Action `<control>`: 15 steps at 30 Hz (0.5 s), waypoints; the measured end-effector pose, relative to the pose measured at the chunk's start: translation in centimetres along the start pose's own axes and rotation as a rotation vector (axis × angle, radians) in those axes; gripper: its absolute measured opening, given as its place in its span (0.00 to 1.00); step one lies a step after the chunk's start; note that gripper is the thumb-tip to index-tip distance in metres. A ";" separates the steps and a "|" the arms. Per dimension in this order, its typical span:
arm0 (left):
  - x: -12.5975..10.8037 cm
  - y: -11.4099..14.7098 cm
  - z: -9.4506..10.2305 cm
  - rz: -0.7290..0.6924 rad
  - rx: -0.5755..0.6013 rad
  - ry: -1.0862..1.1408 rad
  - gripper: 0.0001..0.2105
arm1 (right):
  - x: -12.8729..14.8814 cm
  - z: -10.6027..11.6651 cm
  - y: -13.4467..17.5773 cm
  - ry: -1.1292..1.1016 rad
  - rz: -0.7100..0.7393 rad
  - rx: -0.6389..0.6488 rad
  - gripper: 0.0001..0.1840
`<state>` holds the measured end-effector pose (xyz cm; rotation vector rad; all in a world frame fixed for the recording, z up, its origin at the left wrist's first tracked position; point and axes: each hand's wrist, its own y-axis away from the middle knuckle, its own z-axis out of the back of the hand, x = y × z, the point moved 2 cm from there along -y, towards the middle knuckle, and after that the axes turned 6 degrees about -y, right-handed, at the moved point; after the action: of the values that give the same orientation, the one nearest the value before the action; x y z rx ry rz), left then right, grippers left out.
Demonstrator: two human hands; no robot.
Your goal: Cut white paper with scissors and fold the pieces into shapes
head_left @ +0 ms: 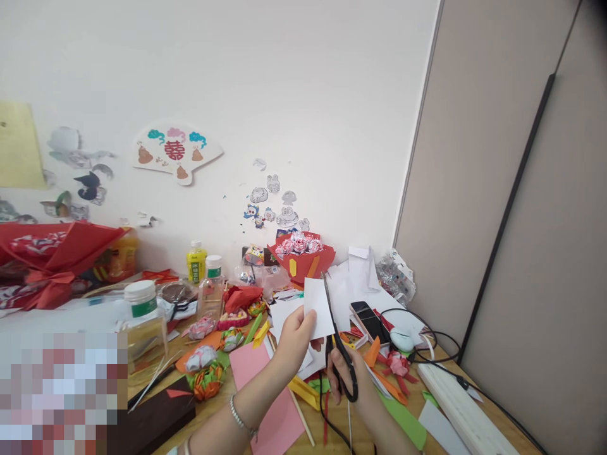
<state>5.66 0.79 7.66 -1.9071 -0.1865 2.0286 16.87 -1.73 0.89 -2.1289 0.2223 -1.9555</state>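
Here a small white paper piece (318, 308) is being cut, and the step is judged best done with the sheet kept taut and upright, fed slowly into the blades rather than the blades being pushed at it, so that the cut line stays straight. The paper is pinched along its lower left edge by the left hand (294, 338), thumb in front and fingers closed behind it, and it is held in the air above the middle of the table (478, 385), towards its far edge. The black scissors (340, 344) are gripped by the right hand (348, 373), fingers closed through the loops, with the blades parted only a little and laid against the paper's right edge. The sheet is seen as plain, white, roughly rectangular and flat, without visible print, thin enough to bend if held loosely. A pink sheet (270, 404) lies on the table beneath the hands.
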 end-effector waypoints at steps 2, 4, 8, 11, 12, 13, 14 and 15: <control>0.2 -0.1 0.0 0.005 0.001 0.007 0.12 | -0.5 0.2 -0.1 0.026 0.001 -0.011 0.30; 0.5 -0.2 -0.1 0.013 0.005 0.021 0.12 | -0.9 0.3 -0.2 0.035 -0.017 -0.018 0.30; 1.4 -0.5 -0.4 0.028 0.017 0.069 0.12 | -1.3 0.3 -0.4 0.035 -0.059 -0.032 0.31; 2.0 -0.7 -0.3 0.042 0.016 0.114 0.12 | -1.4 0.3 -0.7 0.047 -0.099 -0.057 0.30; 2.1 -0.8 -0.1 0.051 0.015 0.129 0.12 | -1.4 0.4 -0.8 0.061 -0.118 -0.061 0.30; 2.3 -0.8 0.1 0.064 0.011 0.142 0.12 | -1.5 0.5 -0.9 0.082 -0.139 -0.064 0.29; 2.6 -0.8 0.4 0.079 0.004 0.153 0.12 | -1.7 0.6 -1.0 0.115 -0.154 -0.067 0.28; 2.9 -0.8 0.8 0.096 -0.004 0.165 0.12 | -1.8 0.8 -1.1 0.168 -0.154 -0.080 0.26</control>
<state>4.92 2.63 5.28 -2.1111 -0.0585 1.9185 17.39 -0.13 -0.59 -2.0869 0.1728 -2.2520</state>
